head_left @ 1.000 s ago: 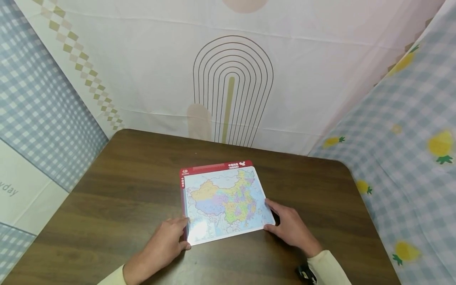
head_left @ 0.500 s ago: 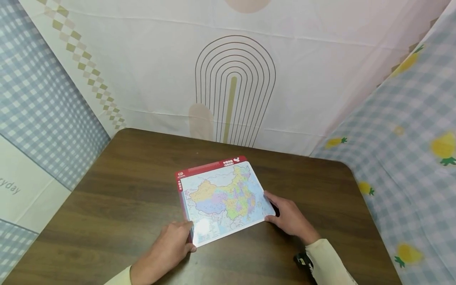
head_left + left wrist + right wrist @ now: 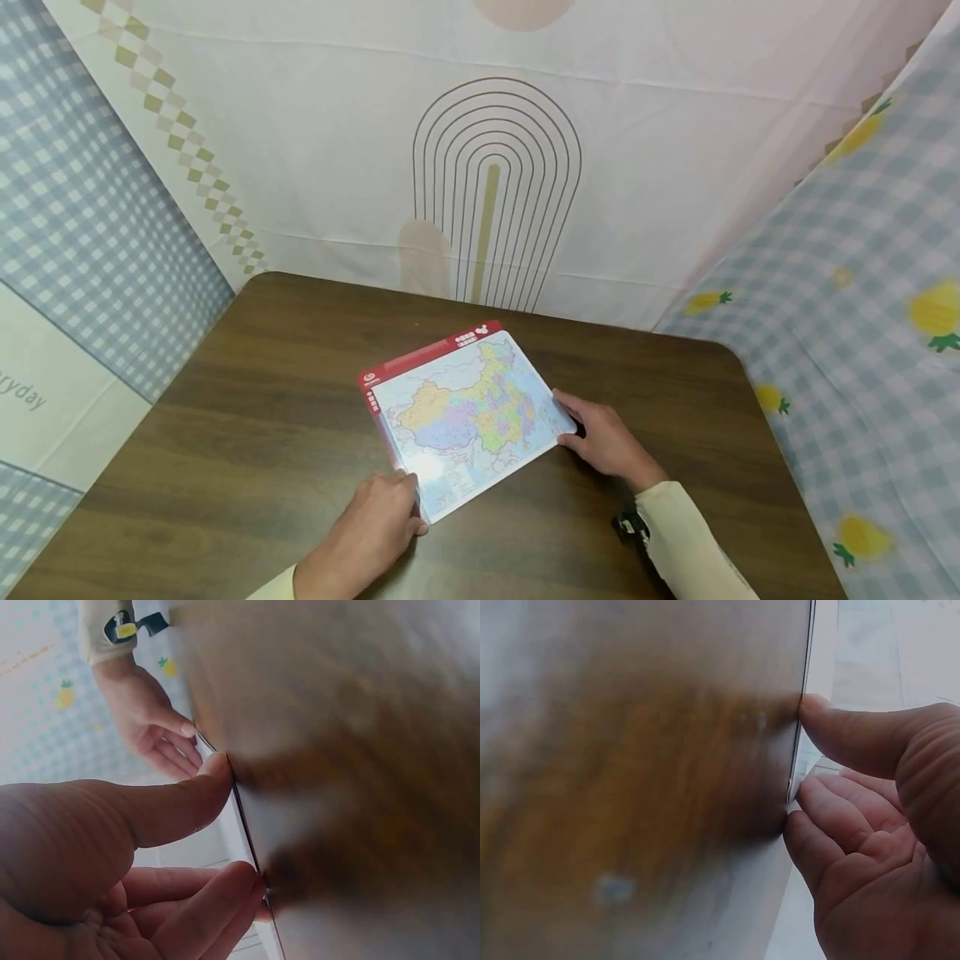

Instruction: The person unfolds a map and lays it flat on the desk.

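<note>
A flat rectangular map board [image 3: 468, 417] lies turned at an angle on the table, with a coloured map of China and a red header strip along its far side. My left hand [image 3: 375, 525] holds its near left corner, thumb at the front edge and fingers along the left side. At the near right corner, my right hand [image 3: 603, 437] grips it likewise between thumb and fingers. The thin edge of the map board [image 3: 244, 817] runs between thumb and fingertips in the left wrist view. Glare whitens part of the map near the left hand.
The brown wooden table [image 3: 225, 467] has rounded far corners. Behind it hangs a white cloth [image 3: 337, 167] with line arches; checked cloths border the left and right sides. A black strap device [image 3: 630, 527] hangs at the right wrist.
The map board has turned counter-clockwise, its far edge swinging left. My left hand has moved right and slightly nearer, while my right hand has shifted a little away from me.
</note>
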Demonstrator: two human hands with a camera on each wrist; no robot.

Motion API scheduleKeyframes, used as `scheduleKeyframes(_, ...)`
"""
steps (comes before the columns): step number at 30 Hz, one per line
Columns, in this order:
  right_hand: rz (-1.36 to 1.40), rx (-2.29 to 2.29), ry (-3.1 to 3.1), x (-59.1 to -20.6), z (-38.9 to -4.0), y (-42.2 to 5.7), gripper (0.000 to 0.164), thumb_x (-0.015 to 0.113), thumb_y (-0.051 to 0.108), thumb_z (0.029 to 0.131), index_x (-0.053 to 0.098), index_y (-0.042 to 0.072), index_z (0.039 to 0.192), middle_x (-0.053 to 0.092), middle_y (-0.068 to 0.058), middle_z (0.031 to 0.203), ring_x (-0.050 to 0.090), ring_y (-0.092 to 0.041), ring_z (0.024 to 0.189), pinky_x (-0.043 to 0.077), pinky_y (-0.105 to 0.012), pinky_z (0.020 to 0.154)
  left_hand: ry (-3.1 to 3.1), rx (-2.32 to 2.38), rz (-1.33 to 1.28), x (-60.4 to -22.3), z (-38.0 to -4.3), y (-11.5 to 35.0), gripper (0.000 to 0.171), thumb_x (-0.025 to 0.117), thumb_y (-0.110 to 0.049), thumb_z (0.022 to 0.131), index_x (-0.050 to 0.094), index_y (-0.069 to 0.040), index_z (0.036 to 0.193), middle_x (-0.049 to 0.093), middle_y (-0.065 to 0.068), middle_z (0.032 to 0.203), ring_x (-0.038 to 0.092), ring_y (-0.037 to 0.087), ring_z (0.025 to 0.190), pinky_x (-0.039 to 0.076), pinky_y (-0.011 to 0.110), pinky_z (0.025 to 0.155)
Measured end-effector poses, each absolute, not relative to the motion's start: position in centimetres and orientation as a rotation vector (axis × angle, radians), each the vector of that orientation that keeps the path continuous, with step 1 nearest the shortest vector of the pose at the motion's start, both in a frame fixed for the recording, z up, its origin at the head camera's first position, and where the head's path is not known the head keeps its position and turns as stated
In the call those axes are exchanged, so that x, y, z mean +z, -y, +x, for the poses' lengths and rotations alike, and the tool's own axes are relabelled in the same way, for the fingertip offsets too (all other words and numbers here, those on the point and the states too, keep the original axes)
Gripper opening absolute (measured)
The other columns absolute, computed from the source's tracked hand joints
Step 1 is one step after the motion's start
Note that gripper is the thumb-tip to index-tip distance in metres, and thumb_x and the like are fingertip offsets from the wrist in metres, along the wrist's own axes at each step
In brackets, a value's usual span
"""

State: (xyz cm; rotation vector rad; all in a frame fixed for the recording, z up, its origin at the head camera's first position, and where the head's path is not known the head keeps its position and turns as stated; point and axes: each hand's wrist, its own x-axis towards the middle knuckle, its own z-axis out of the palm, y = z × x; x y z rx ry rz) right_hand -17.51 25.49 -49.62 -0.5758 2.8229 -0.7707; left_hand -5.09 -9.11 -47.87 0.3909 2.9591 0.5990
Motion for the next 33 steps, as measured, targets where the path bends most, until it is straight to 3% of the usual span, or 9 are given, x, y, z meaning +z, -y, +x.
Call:
scheduleKeyframes(11, -0.571, -0.818, -2.814, -49.9, -19.7, -25.1, 0.069, 0.077, 0.003, 0.096, 0.046, 0.002, 0.158, 0.053, -0.019, 0.159, 0.056, -0.032, 0.143, 0.051, -0.049, 0.111, -3.001, 0.528, 0.442, -47.9, -4.6, 7.5, 0.030, 0.095, -0.026, 0.077, 0.071, -0.008, 0.079, 0.060, 0.001, 0.069, 0.050, 0.016, 0.064, 0.045, 0.034, 0.060)
scheduleKeyframes(19, -0.555, -0.887, -2.808, -49.8, -21.5, -24.6, 0.064, 0.074, 0.002, 0.098, 0.049, 0.000, 0.156, 0.054, -0.020, 0.157, 0.059, -0.031, 0.140, 0.052, -0.046, 0.108, -3.067, 0.454, 0.468, -47.9, -4.3, 6.1, 0.035, 0.096, -0.032, 0.074, 0.074, -0.005, 0.079, 0.066, 0.008, 0.069, 0.060, 0.022, 0.062, 0.050, 0.038, 0.055)
scheduleKeyframes(33, -0.526, -0.828, -2.820, -49.7, -22.6, -23.9, 0.061, 0.070, 0.002, 0.100, 0.048, 0.002, 0.157, 0.054, -0.019, 0.158, 0.058, -0.031, 0.141, 0.052, -0.047, 0.110, -3.023, 0.467, 0.478, -47.6, -4.3, 5.3, 0.032, 0.094, -0.029, 0.077, 0.077, -0.003, 0.079, 0.067, 0.005, 0.067, 0.051, 0.014, 0.059, 0.047, 0.033, 0.052)
